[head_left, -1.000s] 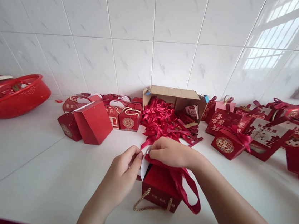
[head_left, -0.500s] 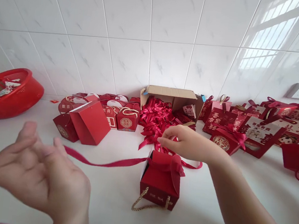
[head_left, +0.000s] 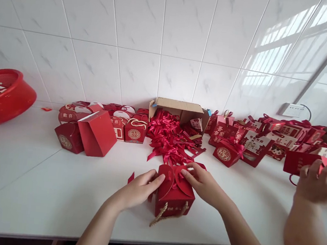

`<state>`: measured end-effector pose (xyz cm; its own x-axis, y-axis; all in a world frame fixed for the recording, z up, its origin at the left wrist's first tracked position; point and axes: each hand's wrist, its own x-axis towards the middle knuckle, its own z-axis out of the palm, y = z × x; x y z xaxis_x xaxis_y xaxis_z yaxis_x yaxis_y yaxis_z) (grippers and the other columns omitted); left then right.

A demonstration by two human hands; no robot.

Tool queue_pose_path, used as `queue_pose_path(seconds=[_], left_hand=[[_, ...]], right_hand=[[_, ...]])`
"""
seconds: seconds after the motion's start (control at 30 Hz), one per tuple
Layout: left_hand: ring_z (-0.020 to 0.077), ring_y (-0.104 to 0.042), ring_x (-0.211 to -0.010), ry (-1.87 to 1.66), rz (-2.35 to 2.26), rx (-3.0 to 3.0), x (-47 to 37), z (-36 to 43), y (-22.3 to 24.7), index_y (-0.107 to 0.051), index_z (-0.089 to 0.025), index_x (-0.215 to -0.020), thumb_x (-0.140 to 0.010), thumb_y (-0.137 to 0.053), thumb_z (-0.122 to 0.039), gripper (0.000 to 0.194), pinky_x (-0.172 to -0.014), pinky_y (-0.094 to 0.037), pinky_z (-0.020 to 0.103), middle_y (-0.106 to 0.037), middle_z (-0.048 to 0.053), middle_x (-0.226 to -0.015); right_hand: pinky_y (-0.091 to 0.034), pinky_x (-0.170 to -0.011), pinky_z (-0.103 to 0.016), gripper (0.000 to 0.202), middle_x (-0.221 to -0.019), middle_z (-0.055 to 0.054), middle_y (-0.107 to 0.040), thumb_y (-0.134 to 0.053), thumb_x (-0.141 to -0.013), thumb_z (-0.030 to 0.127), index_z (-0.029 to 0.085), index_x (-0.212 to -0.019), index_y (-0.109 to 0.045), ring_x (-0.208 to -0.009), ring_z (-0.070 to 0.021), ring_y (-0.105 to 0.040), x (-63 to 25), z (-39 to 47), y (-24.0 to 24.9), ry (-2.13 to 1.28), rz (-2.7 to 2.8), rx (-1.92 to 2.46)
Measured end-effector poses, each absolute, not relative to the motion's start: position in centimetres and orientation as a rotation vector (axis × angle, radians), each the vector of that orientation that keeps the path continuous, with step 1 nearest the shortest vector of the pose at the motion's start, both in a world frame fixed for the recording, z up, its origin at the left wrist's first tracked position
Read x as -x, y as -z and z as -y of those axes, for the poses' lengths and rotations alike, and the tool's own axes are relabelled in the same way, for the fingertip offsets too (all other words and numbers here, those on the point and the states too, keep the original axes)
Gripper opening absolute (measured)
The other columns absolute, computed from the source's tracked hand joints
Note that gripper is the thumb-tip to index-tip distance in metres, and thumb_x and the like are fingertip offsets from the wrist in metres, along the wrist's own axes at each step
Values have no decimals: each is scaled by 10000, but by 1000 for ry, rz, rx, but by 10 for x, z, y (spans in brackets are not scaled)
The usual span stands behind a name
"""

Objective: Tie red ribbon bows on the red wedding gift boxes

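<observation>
A red gift box with a gold rope handle stands upright on the white counter in front of me. Its curved top flaps lean together, with a red ribbon threaded through them; one end shows at the left. My left hand grips the left flap, thumb on its face and fingers partly hidden behind. On the other side, my right hand has the right flap between thumb and fingers. Just behind the box lies a heap of red ribbons, spilling from a cardboard carton.
Red gift boxes stand at the back left, near a red plastic basin. More decorated boxes crowd the right side. Another person's hand holds a red box at far right. A power strip is by the wall.
My left hand has come in from the left, where the ribbon was stretched out, to the box's left flap. My right hand has lowered onto the right flap. The flaps now sit closer together.
</observation>
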<state>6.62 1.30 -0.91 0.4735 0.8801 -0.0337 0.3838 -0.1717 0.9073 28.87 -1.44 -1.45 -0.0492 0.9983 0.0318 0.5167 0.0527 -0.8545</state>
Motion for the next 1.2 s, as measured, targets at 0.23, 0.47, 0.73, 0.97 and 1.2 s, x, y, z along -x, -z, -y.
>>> queue_pose_path(seconds=[0.23, 0.47, 0.73, 0.97, 1.2], left_hand=[[127, -345, -569, -717, -1190, -1611, -14, 13, 5, -460, -195, -566, -806, -517, -592, 467, -528, -287, 226, -379, -39, -589], [86, -246, -489, -802, -1230, -1550, 18, 20, -1, -392, -189, -549, -763, -598, -560, 476, -476, -205, 206, -265, -80, -529], [147, -550, -599, -1073, -1301, -1889, 14, 25, 10, -738, -204, -799, -759, -670, -399, 211, -564, -443, 248, -597, 14, -656], [132, -545, -631, -1398, -1012, -2617, 19, 13, -4, -764, -297, -815, -838, -552, -158, 254, -574, -439, 233, -575, 13, -665], [144, -559, -680, -1261, -1064, -2711, 16, 16, 14, -738, -269, -834, -854, -514, -120, 270, -627, -465, 244, -578, 21, -703]], right_hand=[[-349, -532, -257, 458, -672, 14, -524, -435, -863, 614, 184, -729, -519, -594, -124, -458, -254, 19, 19, -858, 1735, 1503], [-177, -486, -238, 492, -579, 72, -267, -521, -814, 614, 192, -613, -367, -523, -81, -224, -271, 23, 6, -1150, 1719, 1378], [-171, -484, -255, 483, -540, 74, -282, -559, -800, 593, 194, -594, -382, -493, -77, -226, -294, 32, 15, -1153, 1541, 1338], [-228, -456, -238, 467, -519, 70, -314, -614, -763, 573, 188, -563, -442, -472, -73, -278, -309, 32, 1, -1046, 1527, 1344], [-255, -473, -246, 445, -516, 59, -341, -579, -788, 572, 189, -585, -477, -488, -92, -305, -306, 25, 20, -911, 1603, 1488]])
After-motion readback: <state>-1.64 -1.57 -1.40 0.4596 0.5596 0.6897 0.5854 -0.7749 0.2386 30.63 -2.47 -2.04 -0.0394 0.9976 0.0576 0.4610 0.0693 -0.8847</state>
